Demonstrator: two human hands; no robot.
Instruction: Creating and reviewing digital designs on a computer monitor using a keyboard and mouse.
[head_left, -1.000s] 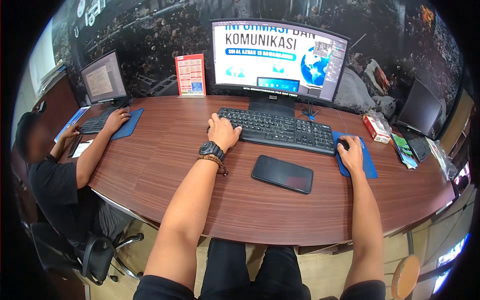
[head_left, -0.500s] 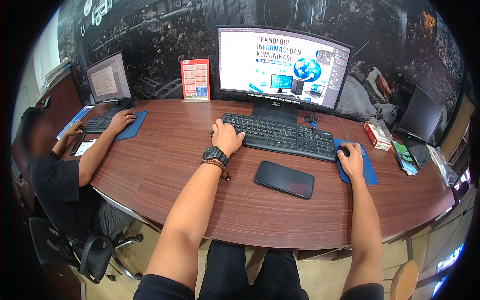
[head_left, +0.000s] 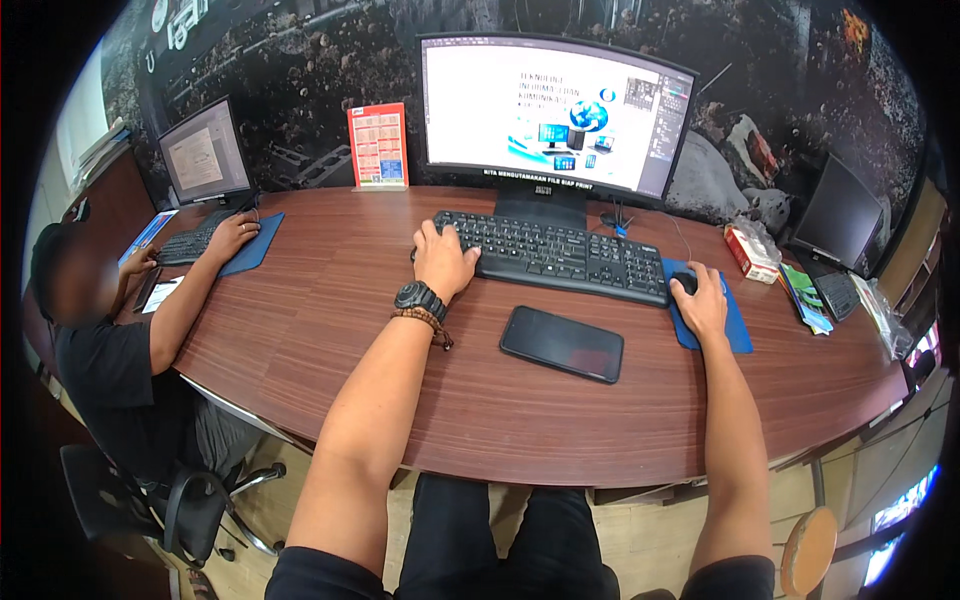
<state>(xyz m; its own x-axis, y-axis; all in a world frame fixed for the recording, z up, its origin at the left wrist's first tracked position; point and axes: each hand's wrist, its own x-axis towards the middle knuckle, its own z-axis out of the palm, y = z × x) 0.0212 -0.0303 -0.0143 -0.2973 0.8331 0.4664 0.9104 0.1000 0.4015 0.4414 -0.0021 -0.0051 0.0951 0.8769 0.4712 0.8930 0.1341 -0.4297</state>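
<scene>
My left hand (head_left: 443, 262) rests over the left end of a black keyboard (head_left: 560, 255), its fingers apart on the keys. On that wrist are a black watch (head_left: 420, 297) and a beaded bracelet (head_left: 418, 317). My right hand (head_left: 705, 305) is curled over a dark computer mouse (head_left: 684, 282), which stands on a blue mouse pad (head_left: 738, 328). Between my forearms a black smartphone (head_left: 562, 345) lies flat with its screen dark. Behind the keyboard, a wide monitor (head_left: 470, 110) displays a white page with a blue globe and computer pictures.
At the left, a seated person (head_left: 120, 370) works at a second keyboard and monitor (head_left: 205, 155). A red-framed calendar card (head_left: 379, 145) stands against the wall. To the right are a red and white box (head_left: 750, 255), leaflets (head_left: 806, 300) and a dark monitor (head_left: 838, 215).
On the monitor, the page has become smaller, with its text blurred and its pictures rearranged. The whole view has shifted slightly; both my hands remain at the keyboard and mouse.
</scene>
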